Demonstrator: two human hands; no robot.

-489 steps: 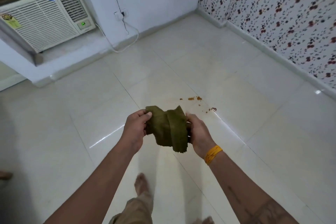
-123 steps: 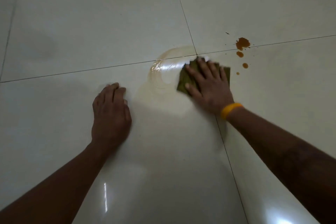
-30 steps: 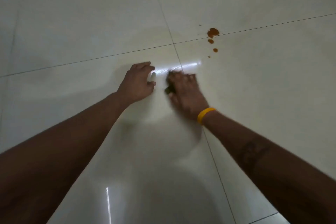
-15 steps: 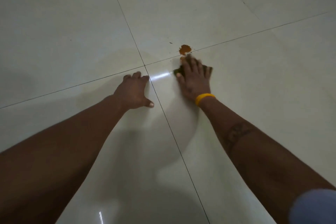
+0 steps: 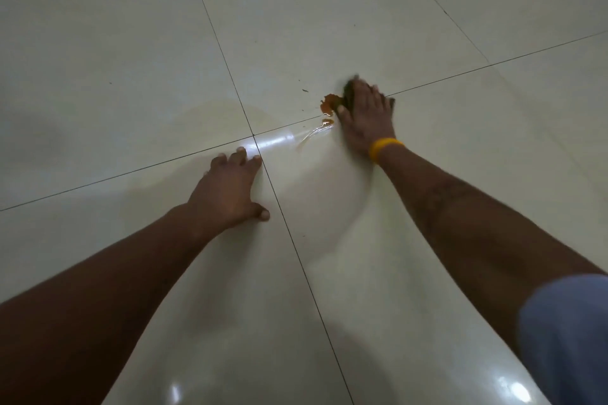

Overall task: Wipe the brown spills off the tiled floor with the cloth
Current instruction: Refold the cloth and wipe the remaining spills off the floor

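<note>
My right hand [image 5: 367,118], with a yellow band at the wrist, presses flat on the green cloth [image 5: 348,95], which is almost wholly hidden under the palm and fingers. An orange-brown spill [image 5: 329,102] lies on the pale tile just left of that hand, touching the cloth's edge, with a smaller smear [image 5: 326,123] below it. A few dark specks [image 5: 304,91] sit further left. My left hand [image 5: 230,192] rests flat on the floor beside the tile joint, fingers spread, holding nothing.
Glossy cream floor tiles [image 5: 131,59] with dark grout lines fill the view. A wet, faintly yellowish sheen [image 5: 279,141] runs along the joint between my hands. A blue sleeve [image 5: 569,332] shows at the lower right.
My right hand has pushed the cloth to the right and slightly up, past the brown spill, which is now smeared at its left. My left hand stays planted on the floor.
</note>
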